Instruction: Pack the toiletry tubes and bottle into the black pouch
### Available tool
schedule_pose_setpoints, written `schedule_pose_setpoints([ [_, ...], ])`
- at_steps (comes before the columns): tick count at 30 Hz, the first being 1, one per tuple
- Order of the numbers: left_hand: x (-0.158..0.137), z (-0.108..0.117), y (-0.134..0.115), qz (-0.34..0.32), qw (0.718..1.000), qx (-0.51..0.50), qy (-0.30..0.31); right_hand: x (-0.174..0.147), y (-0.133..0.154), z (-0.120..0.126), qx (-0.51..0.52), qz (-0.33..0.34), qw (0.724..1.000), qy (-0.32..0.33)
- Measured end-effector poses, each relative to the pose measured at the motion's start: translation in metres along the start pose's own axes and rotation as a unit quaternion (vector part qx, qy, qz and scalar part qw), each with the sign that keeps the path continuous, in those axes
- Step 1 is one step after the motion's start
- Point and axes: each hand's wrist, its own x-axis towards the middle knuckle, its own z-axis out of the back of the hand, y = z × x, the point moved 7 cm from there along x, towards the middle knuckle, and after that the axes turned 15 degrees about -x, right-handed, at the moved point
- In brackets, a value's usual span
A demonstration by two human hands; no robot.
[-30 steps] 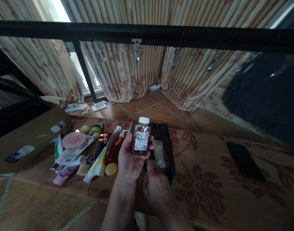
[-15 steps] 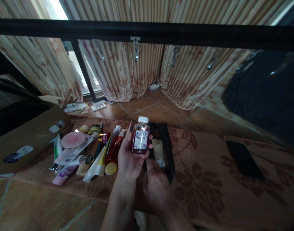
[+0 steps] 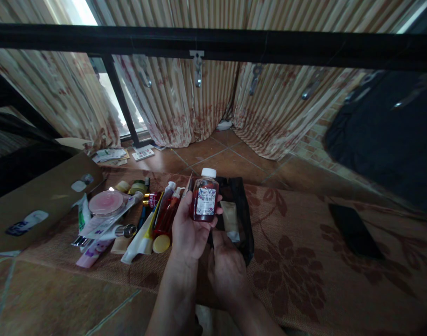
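Note:
My left hand [image 3: 190,228] is wrapped round a small clear bottle [image 3: 205,200] of dark red liquid, held upright with its white cap up and its printed label facing me. Just right of it, an open black mesh bag [image 3: 248,228] lies on the patterned cloth. Inside the bag is a beige tube [image 3: 230,217] with a white cap. My right hand [image 3: 229,263] is closed at the bag's near left edge, its fingertips partly hidden there. Left of my hands lie a red pump bottle [image 3: 168,217], a white and yellow tube [image 3: 140,240] and a round yellow lid [image 3: 161,243].
Farther left are a pink round case [image 3: 106,203], a purple tube [image 3: 94,254] and several other cosmetics beside a cardboard box [image 3: 48,210]. A black phone [image 3: 355,231] lies at right on the cloth [image 3: 290,261]. A dark metal bar [image 3: 227,44] crosses above, before striped curtains [image 3: 171,102].
The bottle has tilted very slightly in my left hand, so its label reads more clearly. My right hand stays in place at the bag.

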Motion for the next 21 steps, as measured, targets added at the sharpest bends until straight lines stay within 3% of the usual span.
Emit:
schedule_pose_setpoints([
  [21, 0.001, -0.001, 0.0017, -0.003, 1.0, 0.003, 0.001, -0.0003, -0.0005, -0.0012, 0.013, -0.003, 1.0, 0.002],
])
